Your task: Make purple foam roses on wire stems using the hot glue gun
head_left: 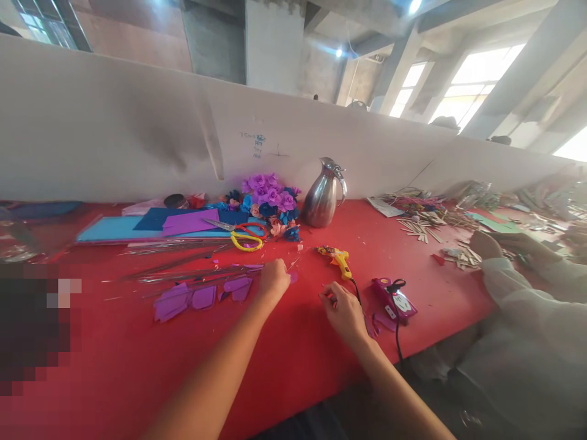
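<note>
My left hand (273, 280) rests on the red table (293, 354) with its fingers curled into a loose fist, right beside a small purple paper scrap (293, 277); what it grips, if anything, is hidden. Left of it lie cut purple petal shapes (202, 297) and thin wires (183, 274). My right hand (342, 308) sits lower on the table, fingers bent and pinched together, with nothing I can make out in them. A yellow glue gun (337, 258) lies just beyond it, and a purple power strip (395, 298) is to its right.
Yellow and red scissors (243, 235) lie on blue and purple paper sheets (156, 225). A bunch of purple and blue paper flowers (270, 201) and a steel jug (323, 194) stand by the white wall. At right, a person in a white sleeve (513, 299) works among wooden sticks (426, 226).
</note>
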{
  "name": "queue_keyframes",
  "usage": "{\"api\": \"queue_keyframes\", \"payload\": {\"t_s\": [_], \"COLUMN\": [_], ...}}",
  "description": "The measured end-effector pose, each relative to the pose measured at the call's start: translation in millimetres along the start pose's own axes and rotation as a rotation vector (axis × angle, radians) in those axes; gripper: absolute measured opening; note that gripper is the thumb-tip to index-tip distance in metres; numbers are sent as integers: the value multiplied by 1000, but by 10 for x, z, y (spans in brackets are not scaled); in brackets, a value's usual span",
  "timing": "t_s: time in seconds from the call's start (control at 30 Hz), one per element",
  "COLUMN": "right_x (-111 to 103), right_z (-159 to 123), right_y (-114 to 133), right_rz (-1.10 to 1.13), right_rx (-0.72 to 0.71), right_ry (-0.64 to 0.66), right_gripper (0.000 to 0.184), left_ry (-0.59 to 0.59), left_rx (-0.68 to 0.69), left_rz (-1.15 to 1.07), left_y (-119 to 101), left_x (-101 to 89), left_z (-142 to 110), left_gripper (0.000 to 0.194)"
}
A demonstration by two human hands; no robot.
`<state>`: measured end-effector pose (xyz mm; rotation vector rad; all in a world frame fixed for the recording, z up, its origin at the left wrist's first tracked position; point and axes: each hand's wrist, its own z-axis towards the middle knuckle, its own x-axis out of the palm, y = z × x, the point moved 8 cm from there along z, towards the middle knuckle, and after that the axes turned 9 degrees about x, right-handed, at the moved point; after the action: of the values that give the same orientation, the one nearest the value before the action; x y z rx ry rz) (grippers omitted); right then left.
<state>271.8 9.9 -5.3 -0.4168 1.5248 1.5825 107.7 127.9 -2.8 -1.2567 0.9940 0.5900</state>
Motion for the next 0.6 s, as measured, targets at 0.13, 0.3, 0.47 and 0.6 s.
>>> {"api": "queue_keyframes", "payload": {"t_s": [0.13,0.3,0.47,0.6], "right_x": [22,182,286,500], "right_z": [52,196,452,610], "right_y": [-63,33,452,818], "right_rz": [99,165,-115,-457], "right_rx": [42,47,-53,-243], "right_ry": [10,79,105,237], "right_gripper": [13,16,25,31], "left_ry": [-7,-42,-111,-323], "left_rx": [-34,14,105,100], "left_rz": [22,2,-67,-252], "left_y": [28,-11,40,357], "left_x": [17,11,-192,-485], "left_z": [37,7,-202,-417], "left_gripper": [13,11,11,19]}}
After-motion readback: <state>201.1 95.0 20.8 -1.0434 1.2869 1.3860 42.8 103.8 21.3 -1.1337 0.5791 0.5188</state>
